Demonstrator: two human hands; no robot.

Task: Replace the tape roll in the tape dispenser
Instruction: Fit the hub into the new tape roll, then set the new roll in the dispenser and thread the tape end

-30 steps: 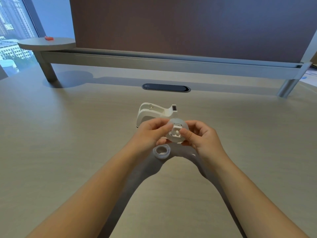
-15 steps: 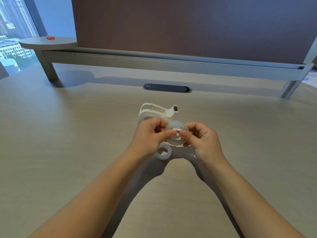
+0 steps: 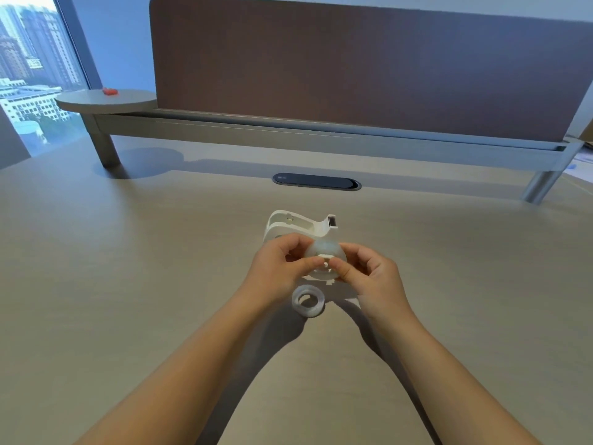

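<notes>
A translucent tape roll (image 3: 324,248) with a white hub in its hole is held just above the table by both hands. My left hand (image 3: 276,271) pinches its left side, thumb on the hub. From the right, my right hand (image 3: 369,277) grips the roll, thumb also at the hub. The white tape dispenser (image 3: 298,224) stands behind the hands, its roll bay empty and its cutter pointing right. A second, smaller tape ring (image 3: 308,300) lies flat on the table just below the hands.
The beige table (image 3: 128,284) stretches wide on all sides. A dark cable slot (image 3: 316,181) sits behind the dispenser. A brown divider panel on a grey rail (image 3: 321,136) closes the far edge. A round shelf with a small red object (image 3: 109,91) is at far left.
Both thumbs have closed in on the hub at the roll's centre. The roll has tilted slightly. The camera view has tipped upward.
</notes>
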